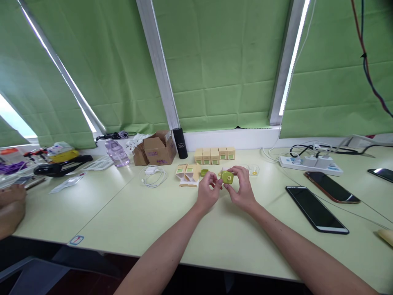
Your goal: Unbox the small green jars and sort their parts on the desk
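Note:
A small green case [227,177] with rounded corners and a pale ring on its face is held up above the table. My right hand [242,188] grips it between thumb and fingers at its top and lower right. At the case's left edge, my left hand [208,190] is closed, with thumb and fingertips against it; the fingers partly hide what is there. Another green piece [204,172] lies just behind my left hand. Opened small cardboard boxes [188,174] stand to the left. Behind my right hand is a clear plastic piece [254,170] with a bit of yellow.
Several small tan boxes [206,155] stand in a row at the back, near a black bottle [180,143] and a cardboard carton [159,148]. A white cable [155,178] lies left. Phones [316,209] and a power strip [310,164] lie right. Another person's hand [12,209] rests far left.

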`<state>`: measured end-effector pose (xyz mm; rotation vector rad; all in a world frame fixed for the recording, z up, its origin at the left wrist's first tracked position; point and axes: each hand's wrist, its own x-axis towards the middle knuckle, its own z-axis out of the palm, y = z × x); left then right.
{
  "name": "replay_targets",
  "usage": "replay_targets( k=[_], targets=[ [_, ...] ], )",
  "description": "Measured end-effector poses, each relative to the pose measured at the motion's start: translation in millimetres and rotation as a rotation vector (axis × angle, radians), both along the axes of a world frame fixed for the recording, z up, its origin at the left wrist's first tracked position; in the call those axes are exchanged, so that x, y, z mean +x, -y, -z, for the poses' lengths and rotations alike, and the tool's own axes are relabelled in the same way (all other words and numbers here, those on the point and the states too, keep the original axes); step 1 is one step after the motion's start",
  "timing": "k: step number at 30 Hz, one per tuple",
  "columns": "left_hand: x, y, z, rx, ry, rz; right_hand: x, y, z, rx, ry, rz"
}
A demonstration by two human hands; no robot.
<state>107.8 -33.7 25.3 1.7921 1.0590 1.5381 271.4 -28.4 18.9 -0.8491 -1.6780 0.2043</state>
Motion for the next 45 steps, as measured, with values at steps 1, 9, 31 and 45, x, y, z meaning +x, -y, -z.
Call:
replay_targets(
  k=[1, 9, 31, 45],
  targets=[
    [0.1, 0.4, -0.5, 0.001, 0.000, 0.005, 0.1, 0.1, -0.2, 0.003, 0.001, 0.000],
    [-0.2, 0.5, -2.3, 0.013, 0.007, 0.048, 1.0, 1.0, -1.8, -0.001, -0.001, -0.009],
    [0.6, 0.9, 1.1, 0.038, -0.042, 0.082, -0.8, -2.4, 0.6, -0.026, -0.044, -0.085],
    [-2.0, -5.4, 5.8, 0.075, -0.127, 0.015, 0.3, -3.4, 0.8, -0.070, -0.098, -0.186]
  ],
)
